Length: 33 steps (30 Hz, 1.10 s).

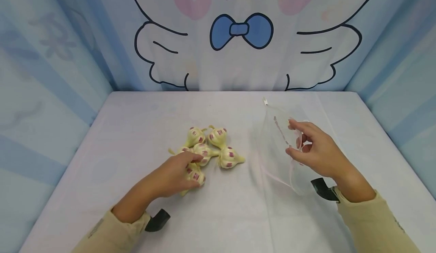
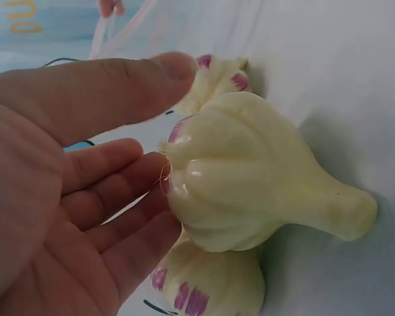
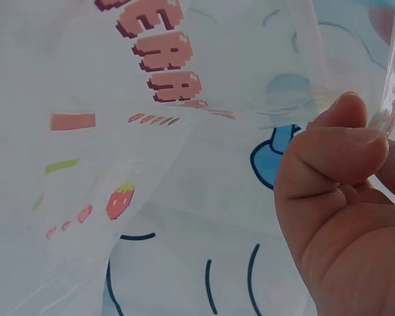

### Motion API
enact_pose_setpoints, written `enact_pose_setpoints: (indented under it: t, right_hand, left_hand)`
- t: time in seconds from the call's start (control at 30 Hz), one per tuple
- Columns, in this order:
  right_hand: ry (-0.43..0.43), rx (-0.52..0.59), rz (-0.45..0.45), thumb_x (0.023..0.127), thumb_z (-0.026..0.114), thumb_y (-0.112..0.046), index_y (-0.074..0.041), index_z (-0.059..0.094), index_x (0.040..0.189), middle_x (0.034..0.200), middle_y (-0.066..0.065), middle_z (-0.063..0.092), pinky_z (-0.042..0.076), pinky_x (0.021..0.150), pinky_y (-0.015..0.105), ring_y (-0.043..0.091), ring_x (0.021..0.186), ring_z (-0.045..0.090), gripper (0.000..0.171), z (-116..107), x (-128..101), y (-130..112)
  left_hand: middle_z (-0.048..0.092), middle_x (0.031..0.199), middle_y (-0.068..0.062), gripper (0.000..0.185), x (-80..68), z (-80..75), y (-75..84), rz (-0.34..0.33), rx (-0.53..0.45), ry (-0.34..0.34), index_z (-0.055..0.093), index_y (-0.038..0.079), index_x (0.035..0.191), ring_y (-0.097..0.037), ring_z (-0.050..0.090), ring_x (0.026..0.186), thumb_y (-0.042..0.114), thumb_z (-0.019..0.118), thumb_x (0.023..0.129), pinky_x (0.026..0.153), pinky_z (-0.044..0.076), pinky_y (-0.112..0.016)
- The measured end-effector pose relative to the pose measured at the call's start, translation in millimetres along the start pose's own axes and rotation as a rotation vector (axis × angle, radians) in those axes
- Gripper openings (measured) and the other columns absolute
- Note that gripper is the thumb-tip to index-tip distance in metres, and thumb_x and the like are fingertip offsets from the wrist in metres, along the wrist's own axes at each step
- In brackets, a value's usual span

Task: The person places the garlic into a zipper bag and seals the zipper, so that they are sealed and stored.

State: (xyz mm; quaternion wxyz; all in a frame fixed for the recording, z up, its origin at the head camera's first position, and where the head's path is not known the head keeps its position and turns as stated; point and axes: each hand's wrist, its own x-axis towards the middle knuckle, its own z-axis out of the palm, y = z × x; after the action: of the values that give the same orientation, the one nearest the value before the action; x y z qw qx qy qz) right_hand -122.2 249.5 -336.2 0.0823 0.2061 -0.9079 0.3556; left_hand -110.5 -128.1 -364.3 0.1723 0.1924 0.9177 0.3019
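Note:
Several pale yellow garlic bulbs [image 1: 229, 157] with purple streaks lie bunched left of centre in the head view. My left hand [image 1: 175, 175] is at the near left of the bunch, its thumb and fingers spread on either side of one garlic bulb [image 2: 250, 174]. In the left wrist view that bulb's thick stem points away from the palm, and the fingertips are right at its root end. My right hand [image 1: 318, 149] pinches the edge of a clear plastic bag [image 3: 164, 158] with red printed letters and a strawberry. The bag stands upright with its pale pink handle [image 1: 276, 178] hanging toward me.
A white-covered table [image 1: 218, 222] bears everything. Behind it hangs a curtain [image 1: 238, 67] with a cartoon figure and a blue bow tie; blue and white curtains [image 1: 41, 94] close in both sides. Dark wrist-worn pieces [image 1: 158, 220] stick out from the sleeves.

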Motion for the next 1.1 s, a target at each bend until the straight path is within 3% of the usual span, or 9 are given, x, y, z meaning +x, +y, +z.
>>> enact_pose_setpoints:
  t: [0.1, 0.3, 0.6, 0.73, 0.93, 1.1]
  right_hand:
    - [-0.001, 0.001, 0.003, 0.083, 0.079, -0.003, 0.002, 0.047, 0.146, 0.127, 0.013, 0.056, 0.047, 0.067, 0.017, 0.014, 0.078, 0.050, 0.071, 0, 0, 0]
    - [0.001, 0.000, -0.003, 0.083, 0.079, -0.002, 0.003, 0.048, 0.145, 0.127, 0.013, 0.057, 0.046, 0.067, 0.015, 0.013, 0.078, 0.050, 0.070, 0, 0, 0]
    - [0.001, 0.010, -0.011, 0.082, 0.079, -0.001, 0.003, 0.048, 0.145, 0.126, 0.013, 0.057, 0.045, 0.066, 0.015, 0.012, 0.078, 0.049, 0.070, 1, -1, 0]
    - [-0.005, 0.007, -0.008, 0.083, 0.079, -0.002, 0.003, 0.048, 0.145, 0.126, 0.013, 0.057, 0.045, 0.065, 0.015, 0.013, 0.078, 0.049, 0.070, 1, 0, -1]
    - [-0.020, 0.006, 0.015, 0.084, 0.079, -0.005, 0.002, 0.047, 0.146, 0.127, 0.012, 0.056, 0.047, 0.066, 0.018, 0.014, 0.079, 0.049, 0.070, 2, 0, -3]
    - [-0.018, 0.007, 0.008, 0.084, 0.079, -0.004, 0.003, 0.047, 0.146, 0.127, 0.011, 0.057, 0.047, 0.066, 0.020, 0.014, 0.079, 0.049, 0.070, 3, 0, -2]
  left_hand:
    - [0.057, 0.134, -0.004, 0.060, -1.1, 1.8, -1.2, -0.003, 0.007, -0.024, 0.056, 0.008, 0.140, -0.022, 0.054, 0.120, 0.012, 0.080, 0.086, 0.100, 0.045, -0.043]
    - [0.054, 0.141, -0.007, 0.059, -1.5, 4.9, -0.5, 0.004, 0.017, -0.056, 0.054, 0.008, 0.143, -0.027, 0.048, 0.132, 0.008, 0.077, 0.088, 0.106, 0.041, -0.046]
    - [0.061, 0.132, -0.011, 0.054, 0.1, 6.2, -3.5, 0.092, 0.038, -0.062, 0.057, -0.001, 0.137, -0.027, 0.055, 0.124, 0.008, 0.078, 0.087, 0.103, 0.044, -0.045]
    - [0.063, 0.127, -0.008, 0.052, 1.4, 4.1, 0.4, 0.115, 0.008, -0.063, 0.059, -0.001, 0.134, -0.022, 0.058, 0.114, 0.010, 0.078, 0.087, 0.097, 0.048, -0.041]
    - [0.062, 0.126, -0.005, 0.049, 4.2, 3.0, 9.5, 0.205, -0.045, -0.067, 0.059, 0.001, 0.133, -0.019, 0.060, 0.106, 0.014, 0.077, 0.089, 0.091, 0.051, -0.038]
    - [0.063, 0.124, -0.003, 0.051, 10.9, 1.8, 25.0, 0.270, -0.076, -0.016, 0.059, 0.003, 0.132, -0.016, 0.060, 0.104, 0.019, 0.079, 0.088, 0.091, 0.052, -0.038]
